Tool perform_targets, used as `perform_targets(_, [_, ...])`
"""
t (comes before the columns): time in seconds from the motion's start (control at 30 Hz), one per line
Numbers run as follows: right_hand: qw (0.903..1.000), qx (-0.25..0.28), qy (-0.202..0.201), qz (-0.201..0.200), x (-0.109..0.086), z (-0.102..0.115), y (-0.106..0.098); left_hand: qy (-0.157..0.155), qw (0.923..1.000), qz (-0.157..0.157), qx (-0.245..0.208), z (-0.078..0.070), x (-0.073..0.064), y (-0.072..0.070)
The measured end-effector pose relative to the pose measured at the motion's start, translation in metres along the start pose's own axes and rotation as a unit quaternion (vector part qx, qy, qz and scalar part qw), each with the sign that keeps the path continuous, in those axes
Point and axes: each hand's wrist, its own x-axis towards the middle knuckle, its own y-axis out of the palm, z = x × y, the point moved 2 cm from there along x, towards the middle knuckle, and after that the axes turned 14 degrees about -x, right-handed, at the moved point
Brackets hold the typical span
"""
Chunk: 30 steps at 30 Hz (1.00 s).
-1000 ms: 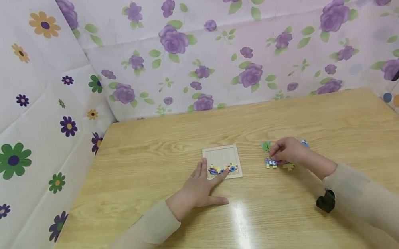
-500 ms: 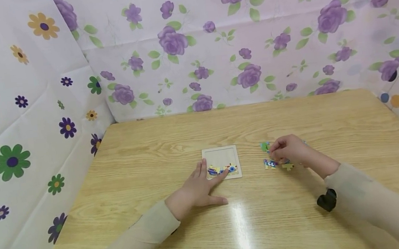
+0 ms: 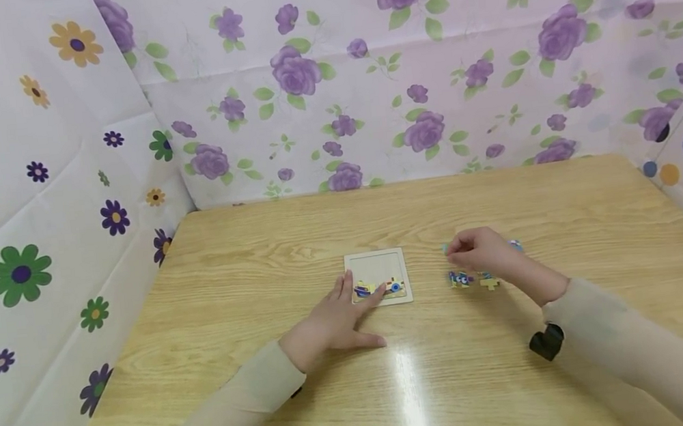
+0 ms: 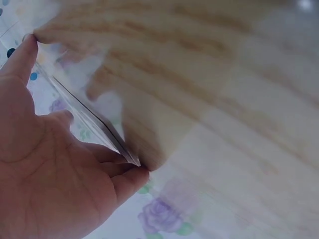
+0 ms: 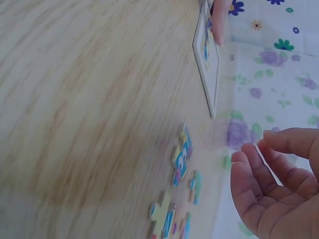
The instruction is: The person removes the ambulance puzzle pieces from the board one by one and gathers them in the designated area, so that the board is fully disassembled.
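A square wooden puzzle board lies on the table with a strip of colourful fitted pieces along its near side. My left hand rests on it, fingers spread, one at the left rim and another across the fitted pieces. To the right, my right hand hovers over loose puzzle pieces, its fingers loosely bent; the right wrist view shows nothing between thumb and fingertips. Below it lie a blue piece with eyes and a yellow piece. A green piece is mostly hidden in the head view.
A further blue-and-white piece lies beyond the right hand. The wooden table meets a purple-flowered cloth at the back, with another flowered cloth on the left. A black band is at the right sleeve.
My right hand has shifted slightly left and away from me, uncovering the eyed and yellow pieces and covering most of the green one. My left hand stays on the board.
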Motion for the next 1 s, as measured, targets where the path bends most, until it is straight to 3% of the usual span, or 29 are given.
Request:
perform_targets(0.2, [0.9991, -0.029, -0.025, -0.020, 0.009, 0.013, 0.008, 0.034, 0.9993, -0.005, -0.011, 0.005, -0.002, -0.002])
perform_targets(0.47, [0.9982, -0.031, -0.051, -0.010, 0.020, 0.031, 0.027, 0.099, 0.9950, -0.005, 0.010, 0.012, -0.006, 0.000])
perform_targets(0.6, [0.9969, -0.037, -0.069, -0.009, 0.026, 0.038, 0.038, 0.117, 0.9930, -0.001, -0.010, 0.013, -0.009, 0.003])
perform_targets(0.77, [0.9956, -0.038, -0.085, 0.005, 0.030, 0.042, 0.047, 0.124, 0.9921, 0.013, -0.008, 0.012, -0.010, 0.006])
perform_targets(1.0, [0.9896, -0.073, -0.119, 0.033, 0.034, 0.046, 0.056, 0.107, 0.9941, 0.012, 0.009, 0.010, -0.009, 0.006])
